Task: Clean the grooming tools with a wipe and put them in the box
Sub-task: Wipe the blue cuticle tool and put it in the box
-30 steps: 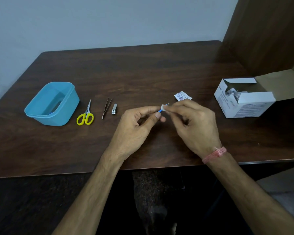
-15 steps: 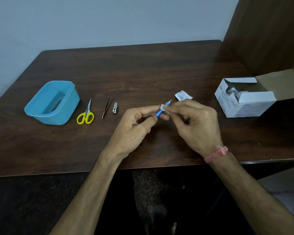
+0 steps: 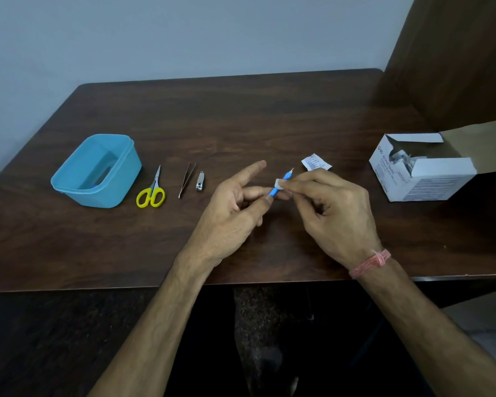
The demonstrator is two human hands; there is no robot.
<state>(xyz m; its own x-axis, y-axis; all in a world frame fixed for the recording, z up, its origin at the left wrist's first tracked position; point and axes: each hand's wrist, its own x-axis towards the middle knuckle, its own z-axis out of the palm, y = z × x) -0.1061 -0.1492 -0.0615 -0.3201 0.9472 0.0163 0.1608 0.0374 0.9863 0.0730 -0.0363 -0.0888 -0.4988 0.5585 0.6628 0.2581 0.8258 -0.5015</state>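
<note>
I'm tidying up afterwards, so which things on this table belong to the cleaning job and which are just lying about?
Part of the job:
blue tool, held by left hand
wipe, pinched by right hand
scissors
tweezers
nail clipper
blue box
carton of wipes

Lying about:
torn wrapper

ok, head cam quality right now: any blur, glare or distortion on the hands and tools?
Head view: dim, even light, no glare; left hand, right hand and blue tool are reasonably sharp, as are the scissors. Wide-angle bowing bends the table edges. The floor beneath is dark and soft.
</note>
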